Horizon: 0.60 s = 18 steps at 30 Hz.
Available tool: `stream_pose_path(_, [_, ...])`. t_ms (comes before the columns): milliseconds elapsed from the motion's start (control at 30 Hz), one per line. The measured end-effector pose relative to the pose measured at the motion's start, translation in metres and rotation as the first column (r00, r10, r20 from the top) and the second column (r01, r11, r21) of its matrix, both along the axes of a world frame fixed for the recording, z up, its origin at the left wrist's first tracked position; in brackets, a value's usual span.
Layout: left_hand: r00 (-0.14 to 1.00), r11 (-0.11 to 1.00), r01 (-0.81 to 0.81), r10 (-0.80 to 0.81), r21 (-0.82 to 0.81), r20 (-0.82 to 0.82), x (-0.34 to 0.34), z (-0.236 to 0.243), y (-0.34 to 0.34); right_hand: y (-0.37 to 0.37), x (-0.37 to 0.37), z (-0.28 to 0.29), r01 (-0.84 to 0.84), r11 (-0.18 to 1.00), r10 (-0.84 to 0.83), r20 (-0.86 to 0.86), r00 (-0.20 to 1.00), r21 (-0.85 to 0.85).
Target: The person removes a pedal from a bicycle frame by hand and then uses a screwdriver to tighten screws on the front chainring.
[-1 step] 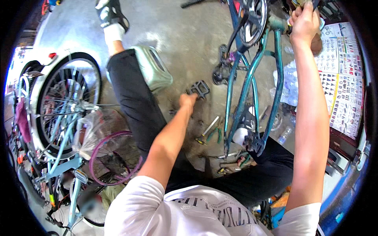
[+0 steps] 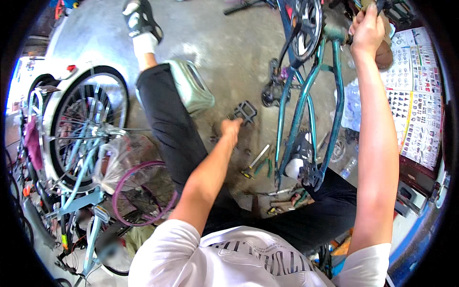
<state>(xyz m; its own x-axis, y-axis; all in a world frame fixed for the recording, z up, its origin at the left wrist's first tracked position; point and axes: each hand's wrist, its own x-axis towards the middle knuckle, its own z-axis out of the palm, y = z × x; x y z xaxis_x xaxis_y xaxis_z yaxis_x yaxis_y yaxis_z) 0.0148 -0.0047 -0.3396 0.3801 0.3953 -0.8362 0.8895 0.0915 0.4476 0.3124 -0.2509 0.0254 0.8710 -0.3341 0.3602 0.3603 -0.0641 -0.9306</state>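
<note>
Here the person sits on the concrete floor (image 2: 229,38) with 1 leg stretched toward the far edge, working on a teal bicycle frame (image 2: 306,100) that stands upside down near the right side of the floor.

The left hand (image 2: 232,128) reaches down to the middle of the floor, and its fingers are touching or just closing on a black pedal (image 2: 245,111) that lies flat there; whether the pedal is actually gripped I cannot tell, since the hand hides the near edge. The right hand (image 2: 367,29) is raised to the far right corner of the view, its fingers wrapped tight around something at the frame's crank area, next to the chainring (image 2: 306,24); what exactly it holds is hidden by the fist.

Loose tools lie on the floor between the person's legs: a wrench (image 2: 258,157) and green-handled pliers (image 2: 264,167), just beside the frame's lower end. A pale green metal can (image 2: 191,86) sits beside the outstretched leg.

As a judgement of progress: the pedal is off the frame and on the floor, so the pedal work looks mid-way, with the frame steadied but nothing joined yet. At the left edge of the floor stand a light blue bicycle (image 2: 81,143) and a purple wheel rim (image 2: 143,191), untouched.
</note>
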Motion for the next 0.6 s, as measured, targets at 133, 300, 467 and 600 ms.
stream_pose_path(133, [0.957, 0.939, -0.17, 0.23, -0.3, 0.179, -0.03, 0.144, 0.004, -0.041, 0.01, -0.02, 0.185, 0.953, -0.181, 0.041, 0.983, -0.24])
stream_pose_path(300, [0.846, 0.919, -0.077, 0.265, -0.386, 0.462, -0.07, 0.291, 0.035, -0.035, 0.022, -0.038, 0.2, 0.768, -0.278, -0.035, 0.96, -0.608])
stream_pose_path(467, [0.73, 0.983, -0.038, 0.149, -0.178, 0.667, -0.089, 0.358, 0.062, -0.03, -0.164, 0.012, 0.051, 0.914, -0.088, -0.076, 0.993, -0.402])
stream_pose_path(600, [0.645, 0.99, 0.12, -0.02, -0.076, 0.764, -0.085, 0.391, 0.023, -0.039, -0.337, 0.047, -0.287, 0.953, 0.242, -0.326, 0.914, -0.096])
